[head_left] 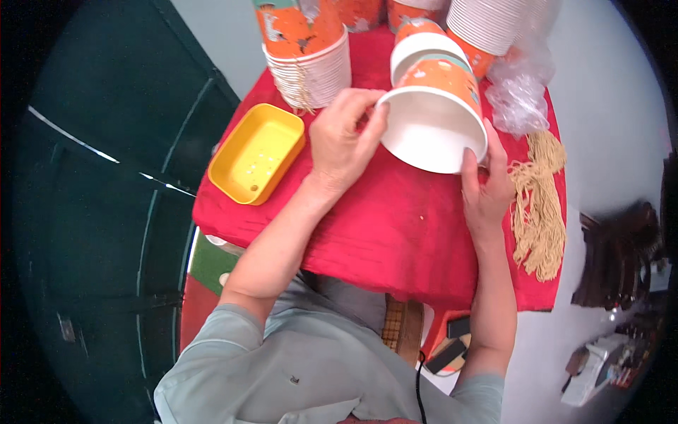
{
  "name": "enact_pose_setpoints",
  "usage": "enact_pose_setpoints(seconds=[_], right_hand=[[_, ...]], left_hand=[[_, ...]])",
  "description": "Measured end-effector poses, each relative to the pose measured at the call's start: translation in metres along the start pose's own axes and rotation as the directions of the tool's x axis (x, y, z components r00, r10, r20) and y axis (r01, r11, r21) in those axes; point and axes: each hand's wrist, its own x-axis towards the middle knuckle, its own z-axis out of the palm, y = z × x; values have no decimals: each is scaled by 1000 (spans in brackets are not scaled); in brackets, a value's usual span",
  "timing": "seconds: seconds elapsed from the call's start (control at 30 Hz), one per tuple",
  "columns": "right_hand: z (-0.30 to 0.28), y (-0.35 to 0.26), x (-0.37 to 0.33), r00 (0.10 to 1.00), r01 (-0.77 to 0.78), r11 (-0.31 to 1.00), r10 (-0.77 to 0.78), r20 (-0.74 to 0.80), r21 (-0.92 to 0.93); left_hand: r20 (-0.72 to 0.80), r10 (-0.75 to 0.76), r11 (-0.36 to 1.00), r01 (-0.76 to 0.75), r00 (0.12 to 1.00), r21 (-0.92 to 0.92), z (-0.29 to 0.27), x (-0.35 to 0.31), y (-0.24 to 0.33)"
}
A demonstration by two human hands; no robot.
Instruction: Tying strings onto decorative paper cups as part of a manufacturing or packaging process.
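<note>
A paper tub, white inside with a printed orange outside, is tilted so that its wide mouth faces me. My left hand pinches its rim at the left between thumb and fingers. Around the rim's lower right, my right hand is closed, thumb at the mouth and fingers on the outer wall. Just behind stands or lies another orange tub with a white rim; the held one partly covers it. To the left of my left hand, a yellow plastic basin has a few small bits on its bottom.
A red cloth covers the table. Nested tubs rise at the back left, with cord hanging on them, and more stacked tubs at the back right. Crumpled clear plastic and a tan string bundle lie along the right edge.
</note>
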Motion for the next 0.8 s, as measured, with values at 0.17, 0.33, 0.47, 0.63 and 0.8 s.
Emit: enact_pose_setpoints(seconds=[0.17,0.33,0.47,0.63,0.8], right_hand=[[-9,-5,4,999,-12,994,17,49,-110],[-7,0,1,991,-125,992,124,51,7],[-3,4,-4,974,-217,960,201,102,175],[11,-1,-10,945,-326,820,285,160,469],[20,0,-10,947,-321,752,239,215,576]], left_hand=[[46,55,997,-58,997,60,-7,-3,2],[154,-117,972,145,981,-182,-21,-26,5],[260,-431,703,502,864,-503,-28,-45,-7],[590,-516,243,766,621,-595,-38,-54,11],[700,-473,-61,773,535,-632,-26,-54,24]])
